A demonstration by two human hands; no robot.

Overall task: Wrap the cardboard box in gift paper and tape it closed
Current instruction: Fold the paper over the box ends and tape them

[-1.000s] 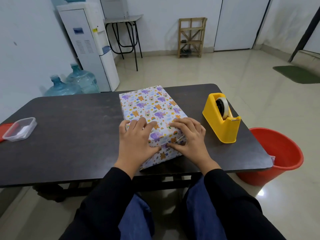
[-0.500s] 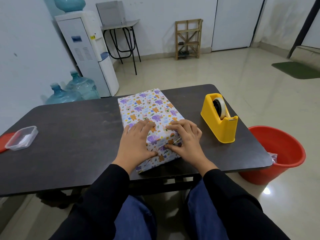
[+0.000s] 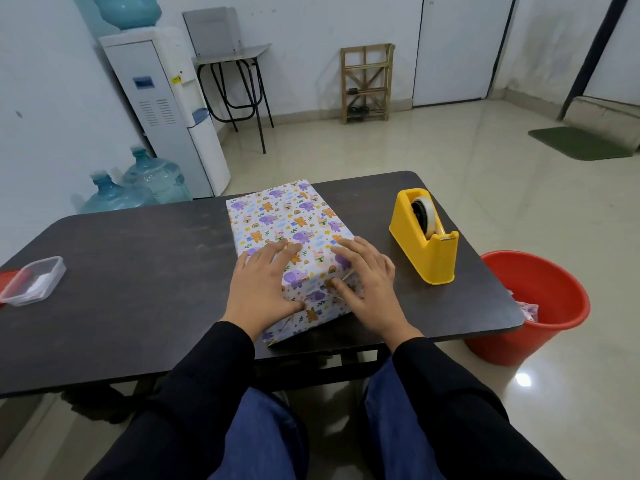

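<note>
A box wrapped in white paper with purple and orange animal prints lies on the dark table, its near end pointing at me. My left hand rests flat on the near left part of the top, thumb down on the end flap. My right hand lies on the near right corner, fingers spread over the top and thumb pressing the folded end flap. The paper's near end juts out in a loose point near the table's front edge. A yellow tape dispenser stands to the right of the box.
A clear plastic container sits at the table's left edge beside something red. A red bucket with paper scraps stands on the floor at the right. Behind the table are a water dispenser, blue bottles, a stool and a wooden rack.
Both hands have slid a little farther up over the near end of the box, fingers spreading flatter. The box and the dispenser have stayed in place.
</note>
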